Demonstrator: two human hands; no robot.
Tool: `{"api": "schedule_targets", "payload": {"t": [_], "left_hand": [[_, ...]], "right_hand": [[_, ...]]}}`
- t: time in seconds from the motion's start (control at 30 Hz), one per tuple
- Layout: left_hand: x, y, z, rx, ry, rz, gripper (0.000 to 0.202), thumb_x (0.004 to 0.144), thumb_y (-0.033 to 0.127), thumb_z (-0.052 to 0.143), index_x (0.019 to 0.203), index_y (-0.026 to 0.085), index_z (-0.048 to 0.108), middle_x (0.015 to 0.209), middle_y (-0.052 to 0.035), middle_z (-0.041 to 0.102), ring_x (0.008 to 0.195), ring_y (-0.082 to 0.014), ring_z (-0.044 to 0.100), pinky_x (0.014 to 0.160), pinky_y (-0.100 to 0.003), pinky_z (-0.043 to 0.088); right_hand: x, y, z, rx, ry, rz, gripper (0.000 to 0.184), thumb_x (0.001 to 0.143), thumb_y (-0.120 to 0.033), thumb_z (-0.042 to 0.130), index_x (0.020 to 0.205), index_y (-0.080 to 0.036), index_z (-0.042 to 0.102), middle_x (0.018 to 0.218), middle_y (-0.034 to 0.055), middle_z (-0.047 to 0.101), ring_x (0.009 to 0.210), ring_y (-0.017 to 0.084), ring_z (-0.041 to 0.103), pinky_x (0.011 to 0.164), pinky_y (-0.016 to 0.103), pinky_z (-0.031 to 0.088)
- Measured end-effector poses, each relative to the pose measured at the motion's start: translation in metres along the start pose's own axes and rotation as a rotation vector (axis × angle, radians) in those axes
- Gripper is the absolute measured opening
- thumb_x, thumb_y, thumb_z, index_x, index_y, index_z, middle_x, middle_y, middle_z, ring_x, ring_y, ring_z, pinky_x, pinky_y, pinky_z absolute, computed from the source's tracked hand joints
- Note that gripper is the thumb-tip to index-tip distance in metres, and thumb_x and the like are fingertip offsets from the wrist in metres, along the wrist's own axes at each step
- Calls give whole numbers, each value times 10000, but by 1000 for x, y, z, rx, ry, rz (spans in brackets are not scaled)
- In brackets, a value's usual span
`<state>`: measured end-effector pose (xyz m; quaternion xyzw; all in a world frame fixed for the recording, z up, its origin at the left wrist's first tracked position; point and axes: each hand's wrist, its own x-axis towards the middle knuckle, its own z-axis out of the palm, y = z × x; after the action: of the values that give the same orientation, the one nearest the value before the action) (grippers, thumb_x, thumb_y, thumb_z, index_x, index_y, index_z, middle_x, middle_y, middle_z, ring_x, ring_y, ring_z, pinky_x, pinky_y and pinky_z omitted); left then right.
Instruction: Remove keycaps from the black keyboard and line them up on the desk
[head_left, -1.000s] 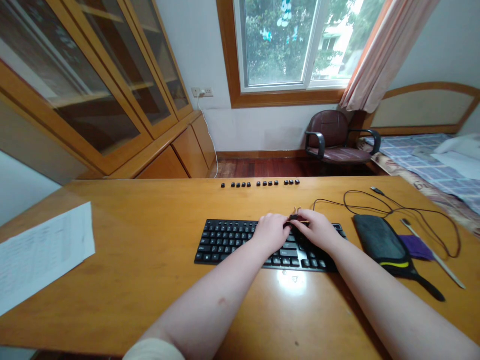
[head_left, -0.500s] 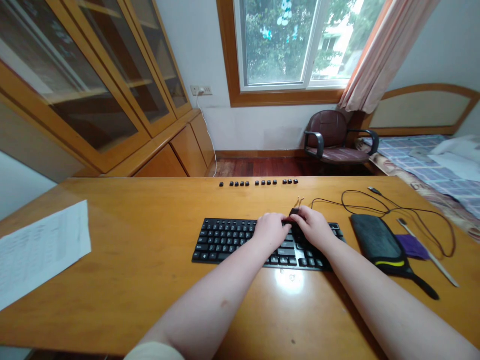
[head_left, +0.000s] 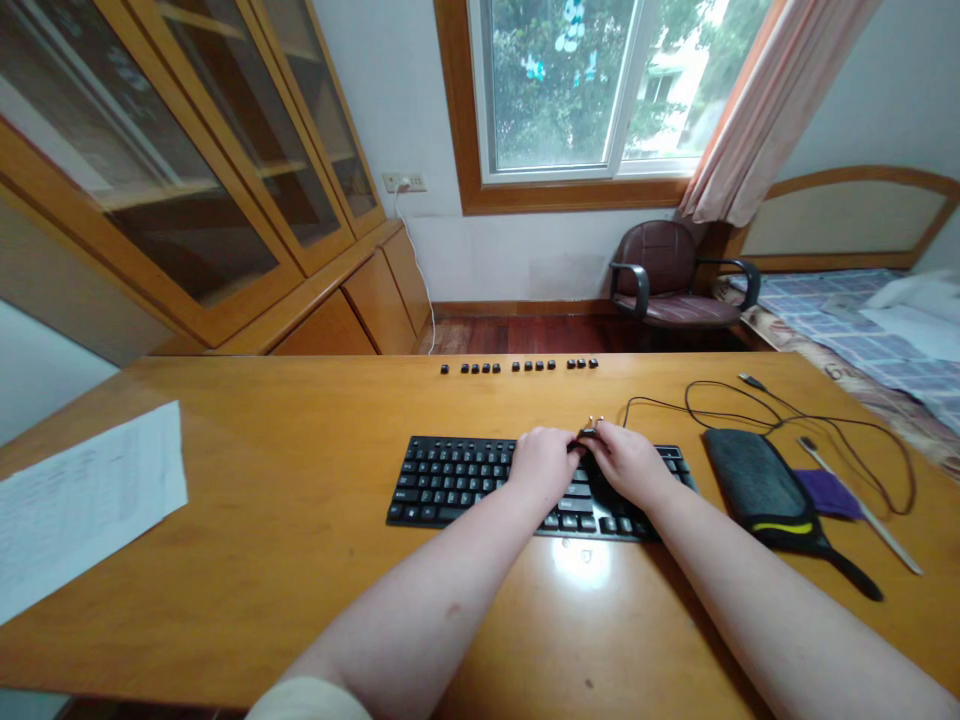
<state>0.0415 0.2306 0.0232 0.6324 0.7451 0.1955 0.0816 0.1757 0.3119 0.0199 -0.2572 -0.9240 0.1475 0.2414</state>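
A black computer keyboard (head_left: 450, 480) lies on the desk beneath my hands. Over its upper right part, my right hand (head_left: 626, 462) pinches a small black tool with two thin metal prongs, which looks like a keycap puller (head_left: 589, 432). My left hand (head_left: 544, 462) meets it from the other side, fingers closed at the tool's near end. The prongs point away from me, toward the far desk edge. My fingers cover much of the tool, and anything small between them is hidden. Loose black keycaps (head_left: 528, 366) stand in a spaced row along the far edge.
Right of the keyboard lie a grey-black cloth pouch (head_left: 757, 485), a purple cloth (head_left: 827, 494), a slim brush (head_left: 862, 510) and a looped USB cable (head_left: 694, 405). A printed sheet (head_left: 90, 505) rests at the left. Beyond the desk stands an armchair (head_left: 660, 270).
The puller has tipped lower between my hands, its prongs showing shorter and nearer my fingers. My right hand has shifted slightly down; my left hand stays at about the same place.
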Motion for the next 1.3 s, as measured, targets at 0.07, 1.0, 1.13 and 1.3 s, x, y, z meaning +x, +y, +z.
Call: {"api": "schedule_targets", "payload": {"t": [0.07,1.0,1.13,1.3], "left_hand": [[0,0,0,2,-7,-5,240,860,353,484,962,254,677,935,-41,693,889,-219,602,815,-344,457],[-2,-1,1,-280,165,56,243,835,266,566,1069,217,610,977,-36,673,893,-193,596,813,-320,458],[-2,-2,2,-327,185,43,215,839,257,555,1038,211,620,967,-34,673,888,-186,596,815,-315,460],[-2,-4,1,-392,196,19,199,838,279,558,999,194,638,955,-40,676,894,-179,601,829,-308,464]], "right_hand": [[1,-1,1,-10,16,45,160,885,-269,426,826,-194,554,771,71,655,728,211,622,643,297,455],[3,10,5,788,211,322,200,834,-387,547,887,-195,568,864,69,699,805,203,671,797,368,528],[2,10,5,639,230,281,203,835,-378,553,874,-185,607,874,81,700,841,212,662,802,367,514],[-1,9,4,582,208,233,214,842,-372,545,881,-182,635,857,80,700,819,209,661,772,352,520]]}}
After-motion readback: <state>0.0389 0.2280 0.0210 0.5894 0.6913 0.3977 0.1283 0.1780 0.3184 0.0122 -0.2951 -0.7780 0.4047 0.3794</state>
